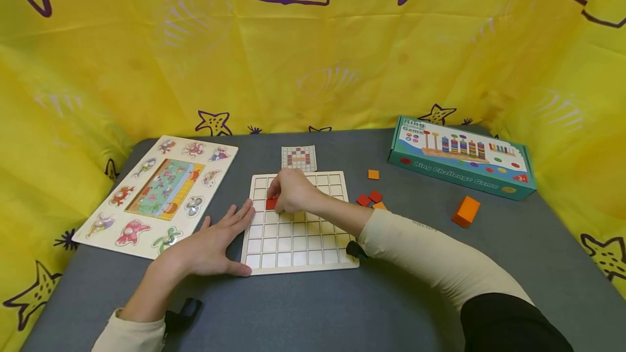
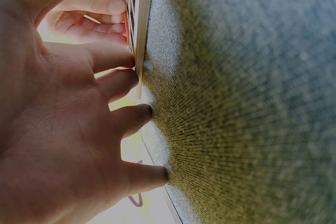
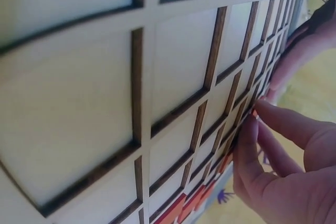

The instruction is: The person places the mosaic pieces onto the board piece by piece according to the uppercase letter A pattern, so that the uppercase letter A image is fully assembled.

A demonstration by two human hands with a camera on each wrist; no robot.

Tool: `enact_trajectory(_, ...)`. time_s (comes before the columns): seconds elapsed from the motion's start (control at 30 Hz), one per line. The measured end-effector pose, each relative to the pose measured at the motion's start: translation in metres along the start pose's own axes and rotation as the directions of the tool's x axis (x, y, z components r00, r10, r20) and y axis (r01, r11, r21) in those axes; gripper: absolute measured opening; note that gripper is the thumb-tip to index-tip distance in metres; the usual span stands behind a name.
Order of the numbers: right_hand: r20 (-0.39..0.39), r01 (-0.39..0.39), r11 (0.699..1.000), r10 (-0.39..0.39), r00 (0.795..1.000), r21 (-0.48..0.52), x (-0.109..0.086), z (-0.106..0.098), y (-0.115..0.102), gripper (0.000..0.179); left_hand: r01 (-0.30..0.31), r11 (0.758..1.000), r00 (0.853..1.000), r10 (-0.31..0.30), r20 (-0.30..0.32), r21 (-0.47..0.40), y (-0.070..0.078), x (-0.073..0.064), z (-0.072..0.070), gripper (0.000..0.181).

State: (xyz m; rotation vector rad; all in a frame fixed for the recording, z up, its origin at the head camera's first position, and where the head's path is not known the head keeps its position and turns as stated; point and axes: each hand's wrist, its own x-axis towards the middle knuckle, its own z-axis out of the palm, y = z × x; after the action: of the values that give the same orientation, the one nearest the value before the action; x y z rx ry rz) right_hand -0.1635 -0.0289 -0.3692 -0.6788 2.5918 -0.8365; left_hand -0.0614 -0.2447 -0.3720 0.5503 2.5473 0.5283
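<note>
A pale wooden grid board (image 1: pixel 298 259) lies on the table. My right hand (image 1: pixel 292 192) reaches over its upper left part. Thumb and fingertips pinch a small red square tile (image 1: pixel 270 203) at a grid cell. Further red tiles (image 3: pixel 191 203) sit along one row of the board in the right wrist view; in the head view the right hand hides them. My left hand (image 1: pixel 212 246) rests at the board's left edge, fingers spread and fairly straight, thumb at the lower left corner. A small pattern card (image 1: pixel 299 157) with a coloured grid lies just behind the board.
Right of the board lie loose red tiles (image 1: pixel 375 196) and an orange tile (image 1: pixel 373 174). Further right are an orange block (image 1: pixel 465 211) and a green game box (image 1: pixel 462 159). A picture puzzle board (image 1: pixel 110 227) lies at left. Yellow printed cloth (image 1: pixel 313 42) hangs around the table.
</note>
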Motion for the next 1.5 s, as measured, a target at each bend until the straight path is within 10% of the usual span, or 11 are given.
enact_trajectory(1.5,-0.012,-0.08,0.946,0.088,0.996,0.313,-0.074,-0.071,0.065,0.027,0.009,1.0,1.0,-0.009,-0.003,-0.025,0.002,-0.001,0.002,0.123)
